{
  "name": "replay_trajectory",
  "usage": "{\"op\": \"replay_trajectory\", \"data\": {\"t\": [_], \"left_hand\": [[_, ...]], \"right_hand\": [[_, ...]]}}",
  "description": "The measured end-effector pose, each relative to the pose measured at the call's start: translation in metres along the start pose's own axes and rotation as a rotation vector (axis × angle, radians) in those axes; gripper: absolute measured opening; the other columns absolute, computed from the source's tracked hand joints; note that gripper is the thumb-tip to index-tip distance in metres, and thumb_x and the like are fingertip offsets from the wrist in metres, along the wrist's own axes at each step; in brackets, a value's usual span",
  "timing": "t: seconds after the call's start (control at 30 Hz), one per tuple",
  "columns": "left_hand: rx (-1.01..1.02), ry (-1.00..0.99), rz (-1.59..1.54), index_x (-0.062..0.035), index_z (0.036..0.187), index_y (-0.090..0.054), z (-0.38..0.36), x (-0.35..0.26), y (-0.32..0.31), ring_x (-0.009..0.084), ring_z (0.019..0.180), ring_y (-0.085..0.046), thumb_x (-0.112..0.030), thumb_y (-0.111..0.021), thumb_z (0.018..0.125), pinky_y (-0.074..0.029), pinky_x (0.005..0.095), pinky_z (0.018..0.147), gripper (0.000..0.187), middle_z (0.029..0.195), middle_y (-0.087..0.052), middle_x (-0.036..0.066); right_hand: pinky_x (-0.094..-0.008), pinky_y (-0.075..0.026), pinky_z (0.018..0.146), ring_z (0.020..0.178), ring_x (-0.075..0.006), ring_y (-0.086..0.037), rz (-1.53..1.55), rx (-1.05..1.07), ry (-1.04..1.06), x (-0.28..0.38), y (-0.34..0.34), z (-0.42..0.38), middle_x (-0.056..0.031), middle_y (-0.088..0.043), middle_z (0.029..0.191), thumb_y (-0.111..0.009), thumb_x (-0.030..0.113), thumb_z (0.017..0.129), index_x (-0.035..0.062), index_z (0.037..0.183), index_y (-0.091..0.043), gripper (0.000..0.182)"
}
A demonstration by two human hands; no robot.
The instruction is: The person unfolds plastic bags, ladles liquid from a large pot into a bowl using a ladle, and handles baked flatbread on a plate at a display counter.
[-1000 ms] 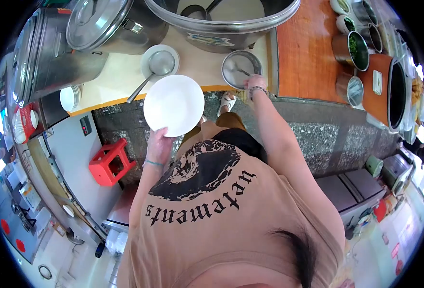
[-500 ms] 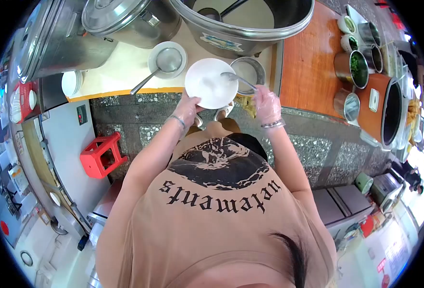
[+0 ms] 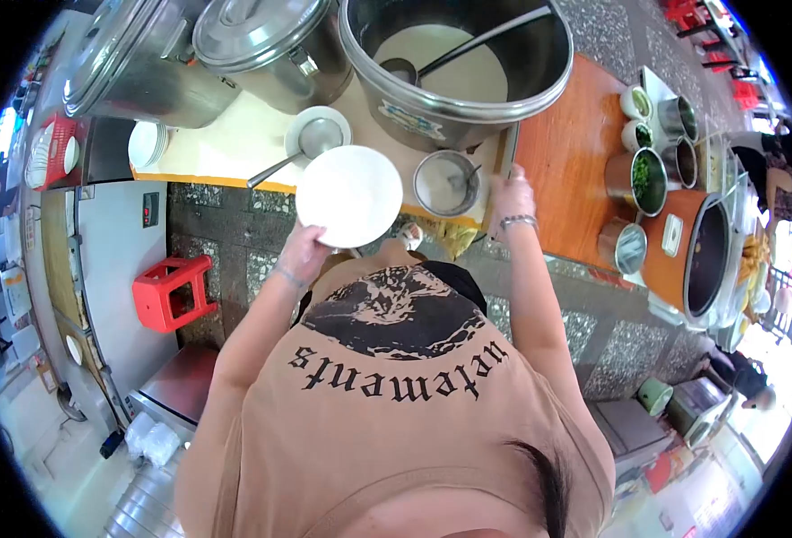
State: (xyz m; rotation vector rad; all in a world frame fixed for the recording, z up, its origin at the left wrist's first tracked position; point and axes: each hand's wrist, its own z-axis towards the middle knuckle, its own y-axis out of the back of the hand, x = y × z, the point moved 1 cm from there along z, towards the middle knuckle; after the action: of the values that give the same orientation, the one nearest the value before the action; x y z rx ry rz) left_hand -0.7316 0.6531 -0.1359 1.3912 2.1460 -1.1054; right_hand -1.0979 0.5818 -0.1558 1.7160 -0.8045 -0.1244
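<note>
My left hand (image 3: pixel 304 254) is clamped on the near rim of the white bowl (image 3: pixel 349 195), thumb over the edge, and the bowl hangs just off the front edge of the surface (image 3: pixel 234 143), beside the small steel pot (image 3: pixel 447 183) with its spoon (image 3: pixel 469 176) standing in it. My right hand (image 3: pixel 510 197) rests at the surface edge just right of that pot, touching nothing I can be sure of; from this angle I cannot tell whether its fingers are closed or loose. To do this well, I judge the bowl should stay level and close to the pot's lip, so whatever the spoon carries crosses only a short gap. The big open pot (image 3: pixel 454 67) of pale liquid sits behind, its ladle handle (image 3: pixel 486 38) slanting up over the rim, so I should keep my wrist clear of it. A second ladle (image 3: pixel 297 148) lies on a saucer to the left.
</note>
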Motion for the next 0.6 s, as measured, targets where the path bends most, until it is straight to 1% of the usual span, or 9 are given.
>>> {"op": "replay_trajectory", "data": {"t": [0.07, 0.13, 0.27, 0.33, 0.4, 0.43, 0.47, 0.53, 0.6], "left_hand": [[-0.014, -0.075, -0.100, -0.0035, 0.142, -0.022, -0.019, -0.011, -0.001, 0.0298, 0.126, -0.043, -0.005, -0.048, 0.075, -0.039, 0.0430, 0.105, 0.071, 0.136, -0.040, 0.018], [-0.090, -0.104, -0.196, 0.0000, 0.139, -0.029, -0.030, -0.010, 0.012, 0.0296, 0.124, -0.045, -0.005, -0.048, 0.074, -0.040, 0.0418, 0.104, 0.068, 0.132, -0.045, 0.017], [-0.114, -0.111, -0.271, 0.0043, 0.134, -0.036, -0.049, -0.018, 0.016, 0.0290, 0.121, -0.049, -0.009, -0.053, 0.073, -0.041, 0.0413, 0.103, 0.064, 0.130, -0.049, 0.016], [-0.046, -0.151, -0.253, 0.0065, 0.133, -0.037, -0.052, -0.023, 0.015, 0.0299, 0.119, -0.052, -0.019, -0.054, 0.072, -0.041, 0.0405, 0.103, 0.068, 0.130, -0.051, 0.016], [-0.042, -0.150, -0.252, 0.0067, 0.132, -0.038, -0.056, -0.034, 0.006, 0.0302, 0.119, -0.052, -0.022, -0.054, 0.073, -0.042, 0.0409, 0.102, 0.068, 0.130, -0.051, 0.017], [-0.063, -0.156, -0.236, 0.0068, 0.132, -0.039, -0.058, -0.042, 0.002, 0.0305, 0.118, -0.052, -0.022, -0.054, 0.073, -0.041, 0.0412, 0.102, 0.067, 0.129, -0.051, 0.017], [-0.085, -0.154, -0.219, 0.0068, 0.132, -0.040, -0.059, -0.048, 0.004, 0.0308, 0.118, -0.053, -0.023, -0.054, 0.074, -0.041, 0.0415, 0.102, 0.067, 0.129, -0.052, 0.017], [-0.033, -0.145, -0.229, 0.0066, 0.131, -0.041, -0.054, -0.055, 0.012, 0.0294, 0.115, -0.054, -0.025, -0.058, 0.074, -0.043, 0.0405, 0.099, 0.067, 0.127, -0.053, 0.017], [0.028, -0.164, -0.184, 0.0075, 0.128, -0.046, -0.048, -0.067, 0.018, 0.0302, 0.112, -0.057, -0.023, -0.053, 0.077, -0.044, 0.0408, 0.099, 0.060, 0.124, -0.055, 0.019]], "right_hand": [[-0.0428, -0.048, 0.085, 0.097, -0.0354, -0.061, 0.382, -0.195, 0.171, 0.015, 0.047, 0.011, -0.0160, -0.065, 0.100, -0.055, 0.019, 0.088, 0.0034, 0.105, -0.059, 0.023], [-0.0417, -0.047, 0.085, 0.099, -0.0337, -0.061, 0.404, -0.339, 0.514, 0.053, 0.105, 0.027, -0.0139, -0.065, 0.104, -0.055, 0.017, 0.089, 0.0044, 0.104, -0.059, 0.020], [-0.0406, -0.044, 0.092, 0.112, -0.0300, -0.054, -0.031, -0.637, 1.046, 0.150, 0.133, 0.118, -0.0130, -0.060, 0.116, -0.054, 0.015, 0.087, 0.0068, 0.111, -0.060, 0.025], [-0.0409, -0.040, 0.098, 0.124, -0.0275, -0.045, -0.603, -0.601, 0.939, 0.176, 0.112, 0.168, -0.0109, -0.053, 0.129, -0.050, 0.017, 0.089, 0.0093, 0.117, -0.058, 0.030], [-0.0390, -0.036, 0.101, 0.133, -0.0249, -0.035, -0.935, -0.285, 0.731, 0.184, 0.109, 0.187, -0.0088, -0.045, 0.138, -0.046, 0.021, 0.091, 0.0112, 0.123, -0.055, 0.035], [-0.0364, -0.040, 0.096, 0.127, -0.0251, -0.045, -1.059, -0.227, 0.669, 0.188, 0.113, 0.183, -0.0090, -0.052, 0.133, -0.050, 0.019, 0.089, 0.0123, 0.121, -0.059, 0.034], [-0.0364, -0.040, 0.096, 0.127, -0.0251, -0.045, -1.058, -0.219, 0.652, 0.193, 0.116, 0.176, -0.0090, -0.052, 0.133, -0.050, 0.019, 0.089, 0.0123, 0.121, -0.059, 0.034], [-0.0409, -0.045, 0.092, 0.116, -0.0279, -0.055, -1.195, 0.145, 0.555, 0.199, 0.126, 0.163, -0.0114, -0.058, 0.126, -0.057, 0.021, 0.086, 0.0113, 0.117, -0.064, 0.033], [-0.0443, -0.048, 0.089, 0.107, -0.0288, -0.061, -0.948, 0.057, 0.378, 0.168, 0.123, 0.181, -0.0114, -0.063, 0.118, -0.064, 0.025, 0.083, 0.0128, 0.111, -0.068, 0.031]]}}
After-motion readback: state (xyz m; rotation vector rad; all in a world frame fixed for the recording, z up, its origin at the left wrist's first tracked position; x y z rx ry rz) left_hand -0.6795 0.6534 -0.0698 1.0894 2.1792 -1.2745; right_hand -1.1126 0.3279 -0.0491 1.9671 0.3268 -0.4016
